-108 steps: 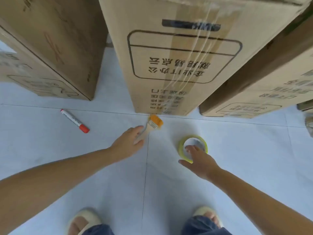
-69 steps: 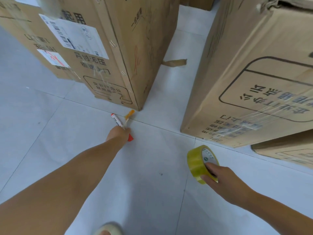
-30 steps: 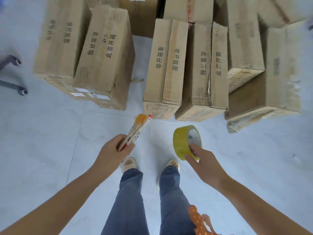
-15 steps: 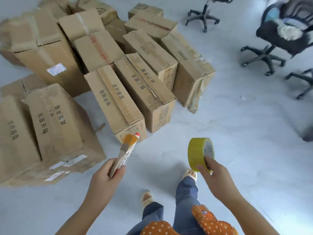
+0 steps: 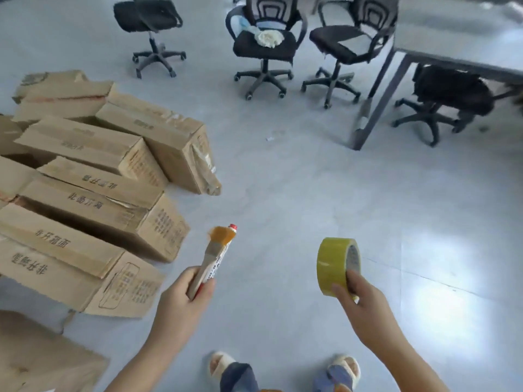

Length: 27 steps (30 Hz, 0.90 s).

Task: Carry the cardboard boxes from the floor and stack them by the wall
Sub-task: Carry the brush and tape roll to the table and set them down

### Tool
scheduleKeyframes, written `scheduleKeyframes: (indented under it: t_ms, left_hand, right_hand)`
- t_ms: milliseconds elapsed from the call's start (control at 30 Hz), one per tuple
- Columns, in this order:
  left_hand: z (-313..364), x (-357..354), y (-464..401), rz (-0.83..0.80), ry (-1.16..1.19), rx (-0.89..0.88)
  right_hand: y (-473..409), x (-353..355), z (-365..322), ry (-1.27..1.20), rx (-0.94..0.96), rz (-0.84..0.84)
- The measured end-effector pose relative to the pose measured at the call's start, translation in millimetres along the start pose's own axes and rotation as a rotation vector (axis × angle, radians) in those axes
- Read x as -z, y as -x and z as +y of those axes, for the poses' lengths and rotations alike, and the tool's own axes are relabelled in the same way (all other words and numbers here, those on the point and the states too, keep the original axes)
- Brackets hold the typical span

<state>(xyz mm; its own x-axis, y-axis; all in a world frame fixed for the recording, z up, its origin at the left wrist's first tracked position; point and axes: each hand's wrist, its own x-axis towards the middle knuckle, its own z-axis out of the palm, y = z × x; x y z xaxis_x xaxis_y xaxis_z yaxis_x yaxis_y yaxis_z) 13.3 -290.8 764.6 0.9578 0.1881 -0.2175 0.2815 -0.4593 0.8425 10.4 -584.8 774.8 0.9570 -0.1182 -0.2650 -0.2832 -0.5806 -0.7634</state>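
Several long cardboard boxes (image 5: 93, 210) lie side by side on the grey floor at the left. My left hand (image 5: 181, 301) is closed around a small paintbrush (image 5: 215, 250) with an orange tip and a red-capped marker (image 5: 219, 264), both pointing up. My right hand (image 5: 365, 309) grips a yellow roll of tape (image 5: 335, 264) by its lower edge. Both hands are raised in front of me, to the right of the boxes and apart from them.
Three black office chairs (image 5: 266, 41) stand at the back, one with a white cloth on its seat. A grey table (image 5: 452, 49) with a dark leg is at the right, a fourth chair under it. My sandalled feet (image 5: 283, 369) are on the floor.
I picked the brush, marker and tape off the floor and stood up. My view has since swung right, so the boxes moved to the left and the chairs and table came into view.
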Motion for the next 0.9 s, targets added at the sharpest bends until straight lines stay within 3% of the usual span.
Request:
scheduleKeyframes:
  t_ms: [400, 667, 900]
  left_hand:
    - [157.2, -278.4, 1.0, -0.312, -0.056, -0.191]
    - [237.1, -401.9, -33.5, -0.426, -0.095, -0.261]
    - [312.9, -506.4, -132.2, -0.507, -0.114, -0.321]
  right_hand:
    - [19.5, 230.7, 191.0, -0.020, -0.205, 0.279]
    - [-20.6, 333.5, 249.3, -0.032, -0.229, 0.416]
    - [-121.7, 404.5, 282.5, -0.075, -0.250, 0.495]
